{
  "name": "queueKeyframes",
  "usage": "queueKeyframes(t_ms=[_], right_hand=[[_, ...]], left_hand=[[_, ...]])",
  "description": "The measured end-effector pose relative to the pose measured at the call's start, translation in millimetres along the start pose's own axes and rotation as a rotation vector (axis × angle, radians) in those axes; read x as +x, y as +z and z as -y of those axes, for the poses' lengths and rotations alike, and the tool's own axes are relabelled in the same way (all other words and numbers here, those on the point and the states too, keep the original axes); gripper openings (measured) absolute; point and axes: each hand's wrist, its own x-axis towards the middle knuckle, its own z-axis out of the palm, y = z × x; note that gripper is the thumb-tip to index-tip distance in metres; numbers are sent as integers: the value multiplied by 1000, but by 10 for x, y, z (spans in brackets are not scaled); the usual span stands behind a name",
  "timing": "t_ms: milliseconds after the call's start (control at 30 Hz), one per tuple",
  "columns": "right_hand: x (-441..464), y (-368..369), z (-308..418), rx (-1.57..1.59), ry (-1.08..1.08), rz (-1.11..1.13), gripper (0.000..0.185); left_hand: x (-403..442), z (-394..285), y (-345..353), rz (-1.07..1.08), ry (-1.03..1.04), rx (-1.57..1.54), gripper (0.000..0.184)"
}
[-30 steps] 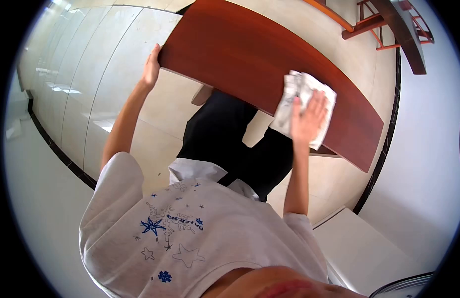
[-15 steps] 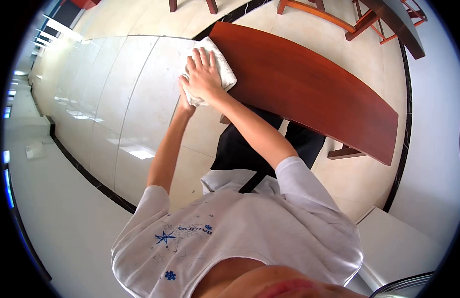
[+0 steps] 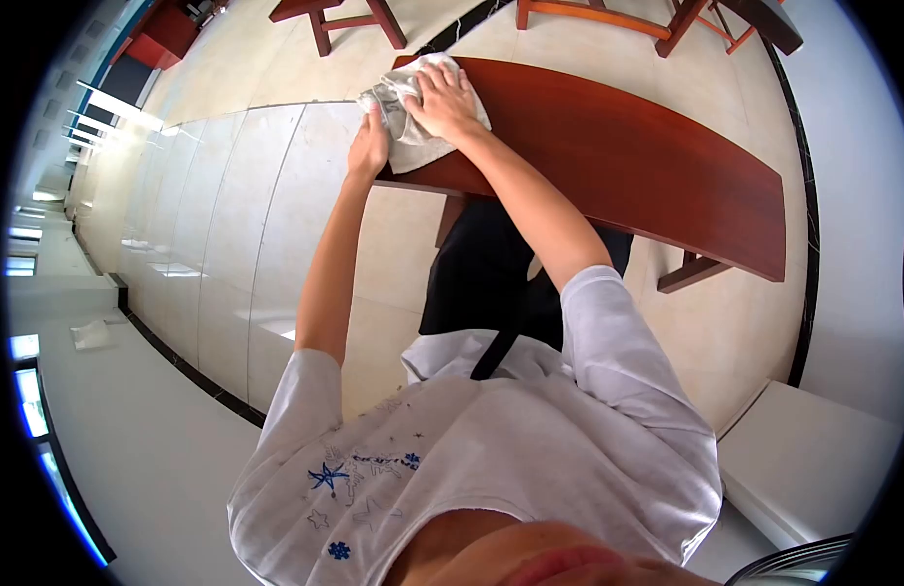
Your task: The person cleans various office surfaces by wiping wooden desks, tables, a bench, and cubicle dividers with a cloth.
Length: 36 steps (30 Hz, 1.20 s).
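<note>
A crumpled off-white cloth lies over the left end of a long reddish-brown wooden bench. My right hand rests flat on the cloth, its fingers stretched out toward the far edge. At the bench's left end, my left hand is closed at the cloth's near-left edge, thumb up against the fabric; its other fingers are mostly hidden. The cloth is bunched into folds between the two hands.
Behind the bench stand a wooden stool and other wooden furniture. Pale tiles cover the floor, with a dark border strip. A white box-like unit is at the lower right, beside the wall.
The cloth has gone from smooth and folded to crumpled. My right hand has moved right and slightly up, while my left hand has come out from beneath it to the cloth's side.
</note>
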Motion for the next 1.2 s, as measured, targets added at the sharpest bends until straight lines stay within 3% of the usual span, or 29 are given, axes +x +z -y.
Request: queueKeyframes(t_ms=[100, 300, 433, 500, 567, 633, 767, 933, 1100, 1200], right_hand=[[-188, -150, -283, -25, 41, -27, 74], [-530, -719, -1307, -188, 136, 9, 77], [-1247, -1399, -2510, -274, 422, -6, 73], [-1872, -1660, -3026, -298, 243, -157, 60], [-2200, -1696, -3199, -365, 226, -197, 60], [-2126, -1763, -3008, -336, 225, -172, 64], [-1336, -1478, -2456, 26, 318, -13, 80], [-537, -1029, -1502, -240, -93, -17, 88], [3, -532, -545, -287, -86, -77, 75], [167, -378, -273, -284, -235, -172, 64]], left_hand=[[-207, -100, 129, -113, 93, 315, 80], [-173, -28, 93, -152, 110, 406, 76], [-138, 38, 136, -171, 104, 417, 80], [-174, -28, 117, -157, 86, 433, 79], [-109, -39, 159, -162, 70, 471, 78], [-133, -15, 199, -171, 61, 462, 77], [-224, -86, 149, -214, 84, 440, 74], [-229, -152, 87, -191, 85, 405, 69], [-215, -189, 39, -156, 60, 390, 67], [-242, -221, 13, -141, 71, 368, 68]])
